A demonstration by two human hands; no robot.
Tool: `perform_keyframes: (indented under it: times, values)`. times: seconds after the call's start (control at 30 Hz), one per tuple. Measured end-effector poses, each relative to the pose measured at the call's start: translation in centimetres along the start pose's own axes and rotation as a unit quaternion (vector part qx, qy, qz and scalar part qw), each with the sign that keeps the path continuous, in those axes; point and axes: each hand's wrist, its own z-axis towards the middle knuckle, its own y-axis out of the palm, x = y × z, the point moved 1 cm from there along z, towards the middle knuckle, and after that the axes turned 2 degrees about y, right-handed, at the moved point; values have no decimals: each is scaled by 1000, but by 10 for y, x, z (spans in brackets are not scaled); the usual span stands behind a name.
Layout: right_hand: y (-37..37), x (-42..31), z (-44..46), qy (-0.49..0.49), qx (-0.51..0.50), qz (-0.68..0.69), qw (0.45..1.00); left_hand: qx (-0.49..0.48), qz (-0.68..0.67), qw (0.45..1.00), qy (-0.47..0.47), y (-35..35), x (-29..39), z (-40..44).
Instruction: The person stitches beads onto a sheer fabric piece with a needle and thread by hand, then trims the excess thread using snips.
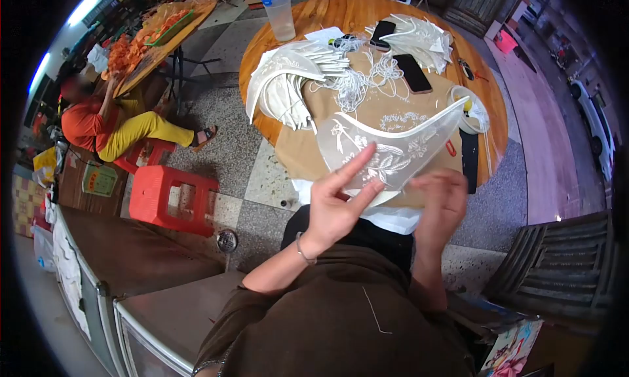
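A sheer white collar-shaped fabric piece with embroidered leaves and a thick white edge is spread in front of me at the near side of the table. My left hand holds its lower left part, with the index finger stretched over the fabric and the thumb beside it. At the lower right edge of the piece, my right hand is blurred, its fingers bent together as in a pinch. Whatever is between those fingers is too small to make out. Beyond the piece, small white bits lie on brown paper.
The round wooden table bears stacks of white pieces, white cord, a phone, a tape roll and a lidded plastic jug. Red stools and a seated person are at left.
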Motion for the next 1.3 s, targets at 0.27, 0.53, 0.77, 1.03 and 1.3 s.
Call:
perform_keyframes:
  times: [0.27,0.53,0.77,1.03,1.3]
  values:
    - [-8,34,-5,388,-127,381,830,-111,-197,964,-138,4,7,-2]
    - [0,22,-9,314,-192,411,834,-144,-137,973,-116,11,18,-6]
    - [-29,33,17,345,-75,496,793,-158,-73,981,-87,12,25,-8]
    - [-62,9,46,332,9,571,750,-161,-30,983,-81,9,29,-8]
    - [-29,-3,18,404,30,416,814,-19,-169,974,-151,1,18,1]
